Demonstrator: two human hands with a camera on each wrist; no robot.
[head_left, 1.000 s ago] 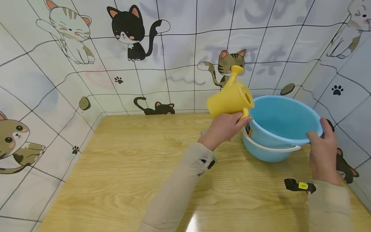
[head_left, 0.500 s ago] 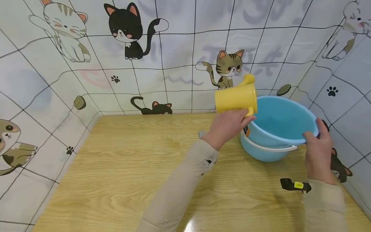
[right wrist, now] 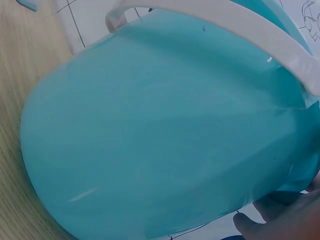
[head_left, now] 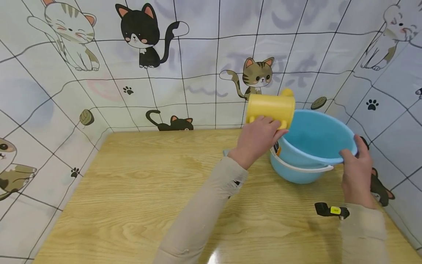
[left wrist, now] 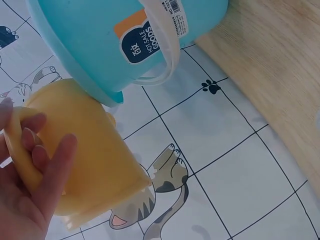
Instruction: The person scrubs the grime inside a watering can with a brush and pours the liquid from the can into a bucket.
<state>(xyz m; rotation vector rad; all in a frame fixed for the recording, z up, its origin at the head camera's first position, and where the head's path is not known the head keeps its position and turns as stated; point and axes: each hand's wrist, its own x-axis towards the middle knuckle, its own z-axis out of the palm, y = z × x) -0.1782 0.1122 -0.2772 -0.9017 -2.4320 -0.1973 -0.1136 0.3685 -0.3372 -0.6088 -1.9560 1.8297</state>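
In the head view my left hand (head_left: 257, 143) grips the handle of a yellow toy watering can (head_left: 270, 107), which lies tipped on its side at the bucket's left rim. The left wrist view shows fingers (left wrist: 57, 165) curled through the can's handle (left wrist: 22, 155), with the can's mouth end against the bucket's rim (left wrist: 107, 95). My right hand (head_left: 357, 176) holds the right rim of the light blue bucket (head_left: 293, 175), thumb and fingers either side of it. The bucket stands on the table, its white handle (head_left: 306, 169) hanging down in front.
A wooden table (head_left: 148, 190) spreads below both arms. Behind it and at both sides hang white grid-patterned sheets (head_left: 204, 66) printed with cats. A small light blue object (head_left: 225, 152) shows partly behind the left wrist. A label (left wrist: 142, 42) is stuck on the bucket.
The watering can has tipped further over, its spout swinging down and right and its mouth turning towards the bucket. My right hand keeps its hold on the rim. The head view has shifted slightly.
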